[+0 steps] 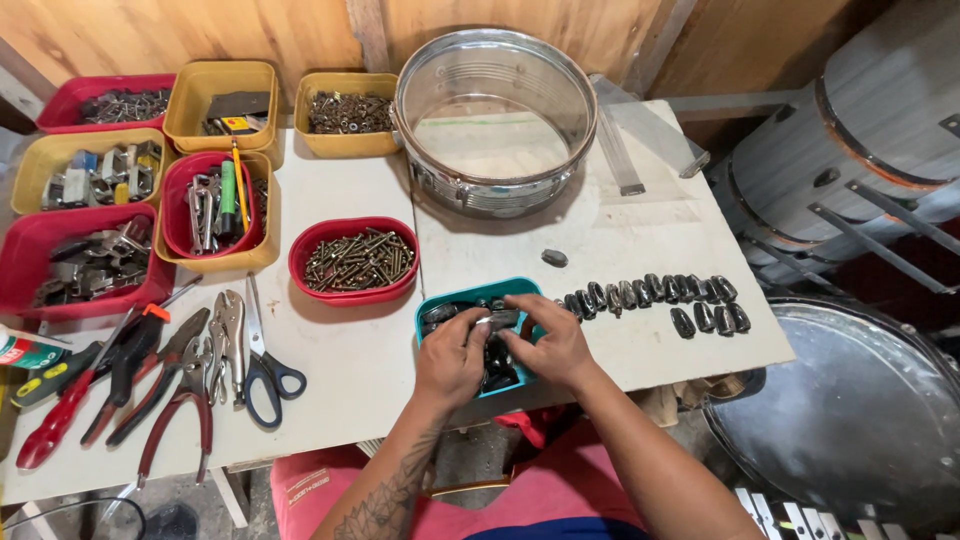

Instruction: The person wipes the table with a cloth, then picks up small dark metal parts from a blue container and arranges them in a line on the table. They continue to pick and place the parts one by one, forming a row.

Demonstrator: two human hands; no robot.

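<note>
Both hands, left hand and right hand, pinch one metal lug above the teal tray. Its long axis lies left to right between the fingertips. A row of lugs is laid out beyond the right hand on the surface; more remain in the tray beneath.

The white board counter carries a chrome drum shell, yellow and red plastic trays of hardware, a teal tray, a row of dark metal lugs, pliers and scissors.
</note>
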